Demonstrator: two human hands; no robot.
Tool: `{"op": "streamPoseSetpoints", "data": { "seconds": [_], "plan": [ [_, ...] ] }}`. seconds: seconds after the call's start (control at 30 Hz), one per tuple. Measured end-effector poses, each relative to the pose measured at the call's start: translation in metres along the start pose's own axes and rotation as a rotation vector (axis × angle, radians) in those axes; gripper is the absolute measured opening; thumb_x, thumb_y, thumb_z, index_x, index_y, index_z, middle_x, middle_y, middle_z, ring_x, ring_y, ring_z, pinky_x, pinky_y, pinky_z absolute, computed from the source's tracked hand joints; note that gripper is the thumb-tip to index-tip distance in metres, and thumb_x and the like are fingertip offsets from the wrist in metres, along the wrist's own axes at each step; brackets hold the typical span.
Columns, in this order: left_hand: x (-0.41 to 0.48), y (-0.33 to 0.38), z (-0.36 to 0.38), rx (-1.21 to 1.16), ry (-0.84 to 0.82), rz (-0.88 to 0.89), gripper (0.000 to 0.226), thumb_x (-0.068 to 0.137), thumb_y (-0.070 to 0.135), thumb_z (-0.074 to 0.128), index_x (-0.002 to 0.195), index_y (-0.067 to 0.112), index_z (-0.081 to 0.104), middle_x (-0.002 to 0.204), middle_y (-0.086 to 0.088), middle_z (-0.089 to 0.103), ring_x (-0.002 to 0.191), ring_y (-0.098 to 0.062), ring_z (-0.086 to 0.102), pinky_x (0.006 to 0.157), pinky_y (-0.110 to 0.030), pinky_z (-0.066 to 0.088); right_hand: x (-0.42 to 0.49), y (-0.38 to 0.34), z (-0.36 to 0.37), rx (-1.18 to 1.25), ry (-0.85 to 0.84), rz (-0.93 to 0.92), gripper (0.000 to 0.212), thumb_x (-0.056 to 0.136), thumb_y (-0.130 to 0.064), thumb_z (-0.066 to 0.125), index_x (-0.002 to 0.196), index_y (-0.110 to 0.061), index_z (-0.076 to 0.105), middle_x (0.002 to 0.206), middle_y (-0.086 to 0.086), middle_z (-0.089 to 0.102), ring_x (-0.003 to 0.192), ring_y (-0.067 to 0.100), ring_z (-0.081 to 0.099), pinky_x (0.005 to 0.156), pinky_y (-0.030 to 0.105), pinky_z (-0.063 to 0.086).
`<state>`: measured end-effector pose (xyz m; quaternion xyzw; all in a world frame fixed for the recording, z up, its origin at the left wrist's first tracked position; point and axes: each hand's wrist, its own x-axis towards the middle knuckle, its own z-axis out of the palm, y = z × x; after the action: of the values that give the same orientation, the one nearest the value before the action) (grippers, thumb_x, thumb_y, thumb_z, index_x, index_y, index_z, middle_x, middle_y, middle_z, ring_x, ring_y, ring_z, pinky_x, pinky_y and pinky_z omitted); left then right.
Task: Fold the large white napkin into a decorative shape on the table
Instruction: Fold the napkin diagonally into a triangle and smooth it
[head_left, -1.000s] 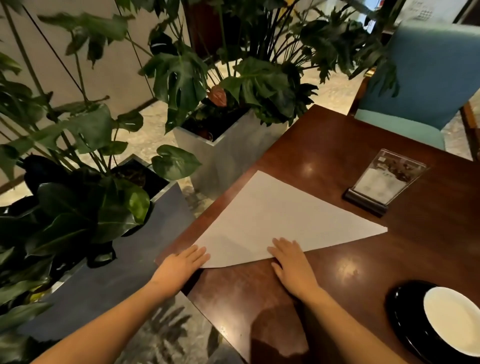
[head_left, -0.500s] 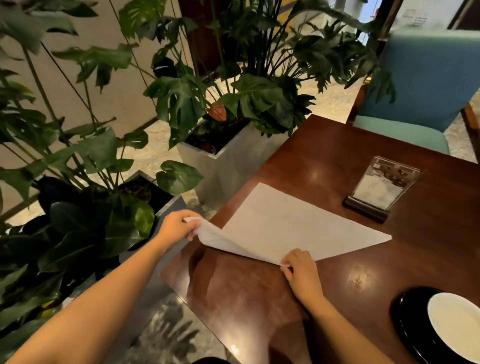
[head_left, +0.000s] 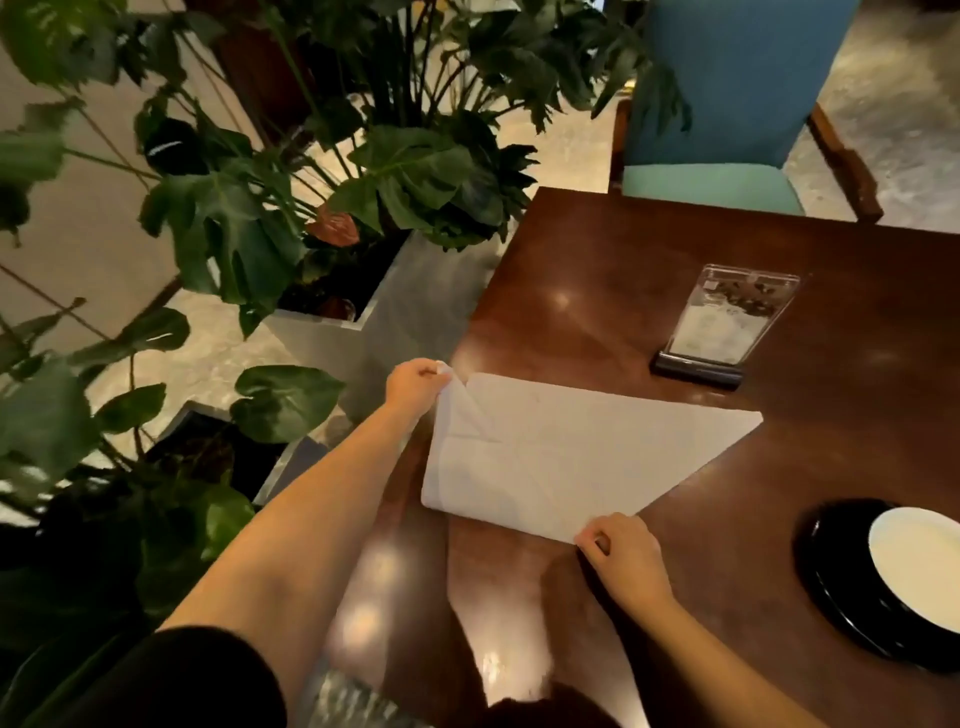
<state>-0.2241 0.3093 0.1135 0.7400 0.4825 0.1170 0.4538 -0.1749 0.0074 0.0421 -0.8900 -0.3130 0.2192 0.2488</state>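
Note:
The large white napkin (head_left: 566, 457) lies folded on the dark wooden table (head_left: 649, 291), its long point reaching right. My left hand (head_left: 413, 382) pinches the napkin's left corner and holds it raised over the napkin's far left edge, near the table's left side. My right hand (head_left: 618, 558) pins the napkin's near edge at the fold point, fingers curled on the cloth.
A clear menu stand on a dark base (head_left: 722, 327) sits behind the napkin. A black plate with a white dish (head_left: 893, 577) is at the right. Leafy plants in grey planters (head_left: 343, 291) crowd the left; a blue chair (head_left: 727, 104) stands beyond the table.
My left hand lifted the napkin's left corner off the table and carried it up and over toward the far edge. My right hand shifted from flat to pinning the near edge.

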Motion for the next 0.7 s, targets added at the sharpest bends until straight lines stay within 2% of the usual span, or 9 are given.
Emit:
{"op": "streamPoseSetpoints", "data": {
  "seconds": [0.03, 0.13, 0.23, 0.33, 0.43, 0.5, 0.57, 0.63, 0.7],
  "plan": [
    [0.008, 0.0, 0.007, 0.01, -0.027, -0.005, 0.016, 0.086, 0.012, 0.06, 0.093, 0.001, 0.069, 0.097, -0.022, 0.068, 0.091, -0.036, 0.061, 0.08, -0.039, 0.049, -0.001, -0.001, 0.0, -0.001, 0.011, 0.005, 0.023, 0.088, -0.031, 0.058, 0.065, -0.027, 0.058, 0.069, -0.01, 0.054, 0.075, 0.013, 0.05, 0.066, 0.028, 0.039],
    [0.029, -0.003, 0.026, 0.053, -0.134, 0.005, 0.013, 0.085, 0.014, 0.06, 0.075, 0.008, 0.065, 0.076, -0.013, 0.057, 0.075, -0.027, 0.051, 0.068, -0.032, 0.039, -0.005, -0.003, 0.0, 0.007, 0.026, 0.038, 0.021, 0.086, -0.031, 0.061, 0.066, -0.026, 0.061, 0.065, -0.011, 0.053, 0.07, 0.008, 0.047, 0.065, 0.028, 0.041],
    [0.044, -0.013, 0.038, 0.113, -0.17, 0.017, 0.027, 0.084, 0.011, 0.057, 0.059, 0.013, 0.05, 0.064, -0.007, 0.047, 0.072, -0.023, 0.044, 0.065, -0.031, 0.033, -0.008, -0.006, 0.0, -0.003, 0.032, 0.063, 0.019, 0.086, -0.029, 0.06, 0.067, -0.026, 0.059, 0.067, -0.011, 0.053, 0.071, 0.008, 0.047, 0.068, 0.029, 0.042],
    [0.049, -0.019, 0.042, 0.236, -0.179, 0.044, 0.014, 0.086, 0.014, 0.056, 0.072, 0.014, 0.057, 0.083, -0.013, 0.06, 0.082, -0.03, 0.055, 0.073, -0.033, 0.043, -0.01, -0.013, 0.001, -0.052, 0.053, 0.103, 0.022, 0.087, -0.025, 0.055, 0.065, -0.023, 0.054, 0.069, -0.009, 0.053, 0.07, 0.009, 0.046, 0.066, 0.029, 0.037],
    [0.037, -0.027, 0.041, 0.154, -0.021, 0.213, 0.011, 0.088, 0.009, 0.052, 0.078, 0.012, 0.055, 0.09, -0.017, 0.057, 0.083, -0.027, 0.054, 0.074, -0.03, 0.04, -0.009, -0.03, 0.004, -0.207, 0.155, 0.119, 0.022, 0.089, -0.018, 0.05, 0.067, -0.019, 0.05, 0.069, -0.003, 0.055, 0.067, 0.019, 0.051, 0.062, 0.034, 0.04],
    [0.014, -0.042, 0.043, 0.158, 0.042, 0.38, 0.014, 0.09, 0.003, 0.045, 0.095, 0.004, 0.057, 0.096, -0.018, 0.055, 0.091, -0.027, 0.051, 0.078, -0.028, 0.037, -0.005, -0.049, 0.012, -0.231, 0.222, -0.012, 0.003, 0.081, -0.01, 0.064, 0.079, -0.012, 0.061, 0.076, 0.006, 0.063, 0.069, 0.028, 0.06, 0.061, 0.037, 0.049],
    [-0.01, -0.063, 0.052, 0.281, -0.038, 0.552, 0.027, 0.092, 0.005, 0.041, 0.114, 0.002, 0.057, 0.116, -0.019, 0.057, 0.111, -0.031, 0.051, 0.097, -0.034, 0.037, 0.01, -0.068, 0.028, -0.206, 0.178, -0.152, 0.029, 0.077, -0.008, 0.07, 0.105, -0.003, 0.064, 0.102, 0.017, 0.068, 0.091, 0.035, 0.065, 0.081, 0.045, 0.053],
    [-0.024, -0.083, 0.062, 0.503, -0.141, 0.654, 0.04, 0.095, 0.015, 0.04, 0.134, 0.009, 0.046, 0.142, -0.012, 0.046, 0.134, -0.027, 0.038, 0.112, -0.039, 0.025, 0.029, -0.081, 0.046, -0.164, 0.039, -0.252, 0.048, 0.091, -0.016, 0.054, 0.136, -0.003, 0.043, 0.141, 0.018, 0.046, 0.131, 0.033, 0.043, 0.112, 0.048, 0.026],
    [-0.026, -0.094, 0.071, 0.74, -0.194, 0.694, 0.049, 0.098, 0.029, 0.031, 0.146, 0.02, 0.024, 0.156, -0.003, 0.021, 0.145, -0.018, 0.012, 0.118, -0.044, 0.009, 0.044, -0.08, 0.057, -0.237, -0.075, -0.298, 0.055, 0.099, -0.027, 0.035, 0.147, -0.009, 0.017, 0.157, 0.007, 0.015, 0.146, 0.022, 0.01, 0.117, 0.042, -0.007]
  ]
}}
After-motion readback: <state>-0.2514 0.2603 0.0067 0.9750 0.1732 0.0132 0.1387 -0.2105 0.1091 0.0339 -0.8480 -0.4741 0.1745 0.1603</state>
